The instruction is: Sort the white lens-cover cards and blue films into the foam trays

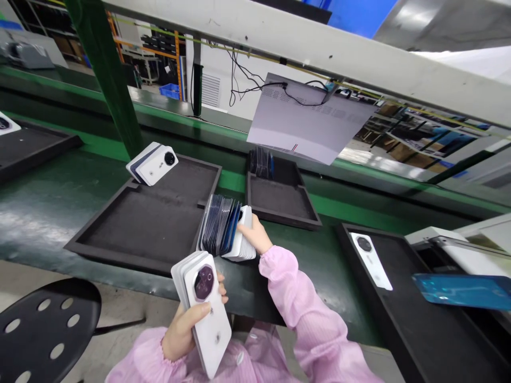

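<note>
My left hand (187, 322) is closed around a small stack of white phone back covers (215, 330). The front one faces me, with a dark round camera area near its top. On the bench, a row of upright panels (219, 226), dark and blue-edged, stands tightly packed beside the black tray. At the right end of that row are several white phone back covers (244, 242). My right hand (256, 234) grips these white covers, its thumb on the near face and its other fingers mostly hidden.
A black tray (143, 229) bears a few white covers (157, 165) at its back corner. Another tray (279, 199) holds dark panels (261, 162). At right, a tray (431, 330) carries a white cover (371, 260) and blue panel (463, 291). A black stool (48, 324) stands lower left.
</note>
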`<control>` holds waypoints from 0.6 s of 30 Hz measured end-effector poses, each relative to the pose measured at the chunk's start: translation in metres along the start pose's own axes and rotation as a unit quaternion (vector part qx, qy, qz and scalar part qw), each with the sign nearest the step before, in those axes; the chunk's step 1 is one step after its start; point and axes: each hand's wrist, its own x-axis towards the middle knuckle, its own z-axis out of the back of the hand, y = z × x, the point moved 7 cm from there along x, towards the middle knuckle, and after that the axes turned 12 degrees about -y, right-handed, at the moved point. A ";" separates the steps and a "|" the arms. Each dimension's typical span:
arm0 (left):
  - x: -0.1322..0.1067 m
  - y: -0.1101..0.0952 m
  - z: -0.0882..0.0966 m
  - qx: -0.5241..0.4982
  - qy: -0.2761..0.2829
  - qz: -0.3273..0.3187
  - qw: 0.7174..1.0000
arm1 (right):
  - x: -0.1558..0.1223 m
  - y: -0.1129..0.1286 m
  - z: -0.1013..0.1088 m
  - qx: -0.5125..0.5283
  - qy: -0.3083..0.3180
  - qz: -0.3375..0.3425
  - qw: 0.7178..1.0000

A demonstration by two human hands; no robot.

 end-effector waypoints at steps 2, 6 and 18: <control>0.001 0.003 -0.003 0.003 0.003 0.007 1.000 | -0.001 0.003 0.002 -0.032 0.005 0.010 0.999; 0.000 0.011 -0.006 0.021 -0.005 0.024 0.999 | -0.006 0.021 0.003 -0.106 0.009 0.027 0.994; 0.022 -0.002 -0.013 0.093 -0.010 0.000 0.996 | -0.019 0.059 -0.006 -0.151 0.052 0.084 0.984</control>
